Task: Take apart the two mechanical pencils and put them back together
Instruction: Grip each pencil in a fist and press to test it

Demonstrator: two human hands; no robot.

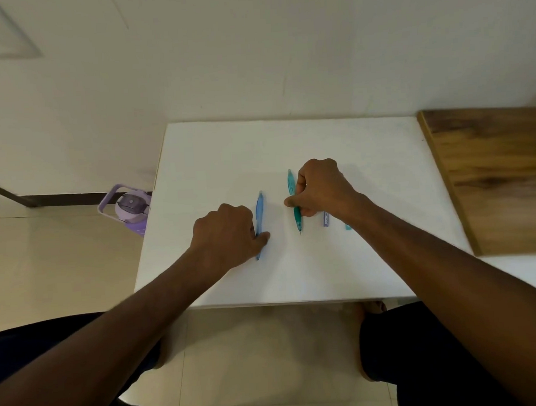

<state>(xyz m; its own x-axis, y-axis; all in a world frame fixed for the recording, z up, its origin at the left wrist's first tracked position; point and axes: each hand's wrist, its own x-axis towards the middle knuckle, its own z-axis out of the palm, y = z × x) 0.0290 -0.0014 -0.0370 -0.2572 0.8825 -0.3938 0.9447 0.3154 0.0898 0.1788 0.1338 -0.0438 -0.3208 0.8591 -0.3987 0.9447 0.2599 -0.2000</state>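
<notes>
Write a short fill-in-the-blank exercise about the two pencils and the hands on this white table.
1. The left hand touches the ____ pencil.
2. The right hand pinches the ____ pencil.
3. Both pencils lie on the ____ table.
4. The purple bottle stands on the ____.

Missing words: blue; teal; white; floor

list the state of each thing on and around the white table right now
blue pencil: whole, flat on the table, left hand touching its near end
green pencil: whole, tip toward the person, pinched by the right hand
lead case: flat on the table, beside the right wrist
small teal piece: loose on the table
purple bottle: on the floor, lid shut
</notes>
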